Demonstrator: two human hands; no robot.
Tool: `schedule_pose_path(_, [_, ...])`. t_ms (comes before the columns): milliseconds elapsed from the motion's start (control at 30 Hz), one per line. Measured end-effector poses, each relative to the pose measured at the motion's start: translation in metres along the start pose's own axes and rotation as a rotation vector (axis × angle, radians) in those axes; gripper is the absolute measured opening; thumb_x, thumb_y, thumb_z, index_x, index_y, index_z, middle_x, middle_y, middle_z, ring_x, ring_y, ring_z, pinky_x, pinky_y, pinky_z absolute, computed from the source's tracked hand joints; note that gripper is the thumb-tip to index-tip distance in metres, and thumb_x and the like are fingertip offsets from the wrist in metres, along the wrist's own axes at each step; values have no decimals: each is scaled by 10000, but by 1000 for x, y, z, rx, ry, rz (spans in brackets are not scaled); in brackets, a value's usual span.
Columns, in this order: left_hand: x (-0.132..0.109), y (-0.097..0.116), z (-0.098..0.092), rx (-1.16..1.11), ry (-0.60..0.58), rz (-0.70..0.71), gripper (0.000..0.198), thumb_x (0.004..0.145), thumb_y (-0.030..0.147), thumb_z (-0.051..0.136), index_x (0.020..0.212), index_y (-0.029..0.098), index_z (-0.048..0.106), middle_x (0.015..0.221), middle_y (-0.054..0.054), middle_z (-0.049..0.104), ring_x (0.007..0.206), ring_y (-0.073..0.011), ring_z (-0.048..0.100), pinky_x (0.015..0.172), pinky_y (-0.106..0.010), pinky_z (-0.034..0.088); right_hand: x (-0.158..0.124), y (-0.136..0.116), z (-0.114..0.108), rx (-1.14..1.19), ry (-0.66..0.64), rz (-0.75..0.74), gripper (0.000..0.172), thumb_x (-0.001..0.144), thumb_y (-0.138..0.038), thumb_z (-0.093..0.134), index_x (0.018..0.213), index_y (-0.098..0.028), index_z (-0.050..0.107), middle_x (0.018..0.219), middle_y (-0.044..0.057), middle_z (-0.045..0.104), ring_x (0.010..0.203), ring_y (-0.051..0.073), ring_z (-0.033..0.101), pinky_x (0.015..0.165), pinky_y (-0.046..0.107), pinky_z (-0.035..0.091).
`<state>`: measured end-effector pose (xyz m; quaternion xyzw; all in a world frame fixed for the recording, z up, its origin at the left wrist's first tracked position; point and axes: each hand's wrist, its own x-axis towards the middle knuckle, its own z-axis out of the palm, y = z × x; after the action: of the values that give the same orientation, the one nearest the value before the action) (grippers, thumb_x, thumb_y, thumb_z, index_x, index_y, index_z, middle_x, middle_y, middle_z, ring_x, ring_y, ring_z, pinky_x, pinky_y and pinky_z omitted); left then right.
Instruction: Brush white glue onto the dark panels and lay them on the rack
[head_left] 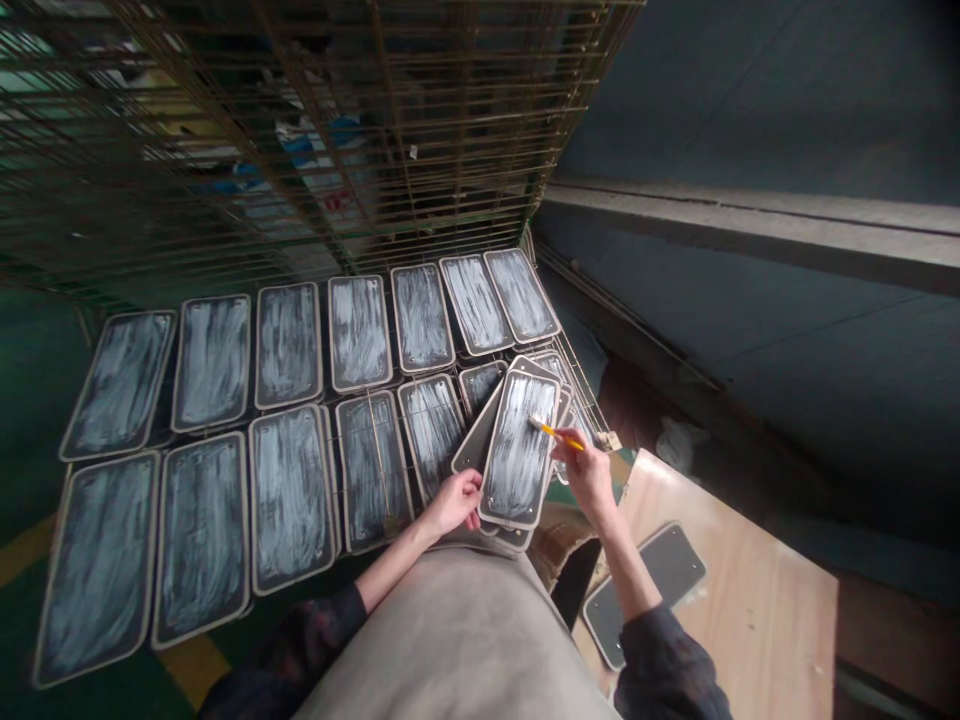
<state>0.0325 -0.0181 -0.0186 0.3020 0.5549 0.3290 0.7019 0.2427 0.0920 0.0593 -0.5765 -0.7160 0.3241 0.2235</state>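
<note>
My right hand (589,474) grips a small paintbrush (559,433) with a yellow handle. Its bristles touch a dark rectangular panel (517,455) with rounded corners and a pale rim, streaked with white coating. At the lower left edge of that panel, my left hand (454,502) is closed with its fingers curled against the rim. Beneath the streaked panel lie other panels, fanned out at differing angles; a bare grey one (478,437) shows on the left. The stack rests over the near right part of a wire rack.
Two rows of white-streaked panels (289,345) cover the wire rack to the left. Raised wire shelves (450,120) stand behind it. On the right, a wooden board (757,600) carries a plain grey panel (679,565). A blue-grey wall (750,120) bounds the right side.
</note>
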Motion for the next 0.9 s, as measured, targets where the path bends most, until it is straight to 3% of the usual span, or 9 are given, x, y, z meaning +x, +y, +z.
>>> schedule_pose_path(200, [-5, 8, -4, -31, -59, -7, 257, 777, 366, 565, 874, 167, 434, 592, 39, 554, 450, -158, 627, 351, -187, 429, -64, -17, -17, 317, -263, 208, 311, 872, -499, 477, 925, -206, 567, 615, 0, 633, 544, 180, 651, 529, 275, 544])
schedule_pose_path(300, [-7, 11, -6, -70, -101, -44, 295, 772, 375, 586, 909, 166, 431, 610, 32, 566, 469, -162, 636, 363, -186, 432, -70, -16, -22, 416, -154, 275, 345, 850, -519, 510, 968, -199, 564, 649, 6, 636, 569, 186, 654, 551, 299, 560])
schedule_pose_path(400, [-9, 12, -8, -87, -109, -57, 309, 769, 362, 602, 937, 161, 439, 631, 19, 586, 479, -159, 639, 377, -187, 437, -67, -13, -20, 420, 38, 248, 359, 844, -518, 524, 1002, -198, 562, 693, 16, 648, 603, 184, 658, 575, 304, 559])
schedule_pose_path(467, [-9, 12, -8, -98, -123, -47, 292, 773, 348, 600, 939, 155, 457, 661, -3, 612, 501, -158, 646, 397, -191, 451, -67, -13, -16, 409, 86, 236, 363, 845, -523, 520, 996, -197, 568, 698, 17, 651, 609, 181, 659, 582, 302, 556])
schedule_pose_path(767, [-8, 7, -7, -190, -153, -38, 241, 778, 303, 586, 925, 149, 472, 732, -42, 653, 557, -153, 660, 449, -199, 481, -122, -28, -7, 374, -48, 358, 371, 840, -547, 507, 942, -195, 564, 611, 4, 631, 530, 177, 643, 526, 286, 552])
schedule_pose_path(900, [-10, 5, -7, -194, -154, -31, 275, 778, 329, 598, 938, 146, 471, 763, -57, 662, 558, -146, 659, 466, -202, 488, -130, -41, -10, 427, -36, 371, 337, 852, -513, 511, 945, -192, 560, 616, 5, 637, 536, 182, 648, 519, 282, 549])
